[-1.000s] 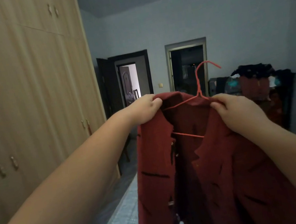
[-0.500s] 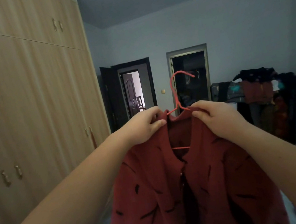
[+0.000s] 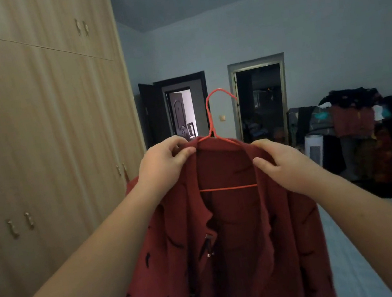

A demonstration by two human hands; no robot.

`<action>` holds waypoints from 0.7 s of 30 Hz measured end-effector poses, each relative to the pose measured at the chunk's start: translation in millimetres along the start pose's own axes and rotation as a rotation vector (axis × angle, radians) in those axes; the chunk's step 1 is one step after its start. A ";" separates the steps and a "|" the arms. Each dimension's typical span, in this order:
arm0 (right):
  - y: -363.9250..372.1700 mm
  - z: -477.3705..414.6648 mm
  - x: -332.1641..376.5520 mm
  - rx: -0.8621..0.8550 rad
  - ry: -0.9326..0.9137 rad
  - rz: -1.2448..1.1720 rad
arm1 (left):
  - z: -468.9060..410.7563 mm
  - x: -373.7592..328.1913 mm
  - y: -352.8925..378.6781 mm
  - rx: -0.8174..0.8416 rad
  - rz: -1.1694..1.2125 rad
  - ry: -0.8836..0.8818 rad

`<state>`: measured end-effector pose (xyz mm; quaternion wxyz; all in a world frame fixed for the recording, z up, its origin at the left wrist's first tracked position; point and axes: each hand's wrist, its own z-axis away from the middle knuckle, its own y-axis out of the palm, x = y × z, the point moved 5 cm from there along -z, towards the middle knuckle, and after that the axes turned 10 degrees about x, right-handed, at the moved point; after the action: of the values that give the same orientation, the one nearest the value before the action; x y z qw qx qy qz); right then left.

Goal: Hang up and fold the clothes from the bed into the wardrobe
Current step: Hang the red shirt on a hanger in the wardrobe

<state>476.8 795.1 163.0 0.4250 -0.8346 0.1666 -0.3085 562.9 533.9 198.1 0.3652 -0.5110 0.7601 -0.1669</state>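
A person stands in a dim bedroom and holds a dark red jacket [image 3: 245, 256], patterned with short black dashes, up at chest height on a red wire hanger [image 3: 211, 120]. The left hand [image 3: 164, 163] has its grip pinched on the left side of the collar, thumb against fingers. The right hand [image 3: 284, 162] has its grip closed on the right shoulder, where cloth and hanger wire meet. The jacket hangs open in the air, between the wooden wardrobe [image 3: 48, 146] on the left and the left edge of the pale blue bed [image 3: 349, 265] at lower right, touching neither as far as can be seen. On progress, this garment looks seated on its hanger, with the hook upright above the neck and the crossbar showing inside the opening. It has not been hung, though, since every wardrobe door in view is closed. A door has yet to be opened, and whatever else lies on the bed is out of view. A heap of clothes [image 3: 365, 121] sits against the far wall. Compared with a second ago, the hanger has gone from leaning right to standing straight. Since half a second ago, the hands have moved further apart, spreading the shoulders along the wire.
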 end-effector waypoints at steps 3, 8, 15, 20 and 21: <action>12.6 -16.1 9.0 -0.014 -0.017 -0.008 | 7.6 9.3 -14.6 -0.014 -0.075 -0.047; 31.5 -37.6 50.6 -0.092 -0.129 0.022 | 23.5 30.1 -50.2 0.169 -0.110 0.016; 59.9 -75.8 177.4 -0.064 -0.349 0.089 | 73.9 77.3 -150.0 0.172 -0.178 0.006; 98.4 -90.5 281.2 -0.255 -0.415 0.146 | 139.6 134.1 -251.1 0.135 -0.255 -0.187; 107.8 -92.4 300.1 -0.262 -0.423 0.143 | 155.0 148.7 -268.4 0.172 -0.353 -0.233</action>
<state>640.7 514.0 229.0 0.3595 -0.9145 0.1712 -0.0722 819.8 305.5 204.2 0.4577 -0.6188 0.5947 -0.2323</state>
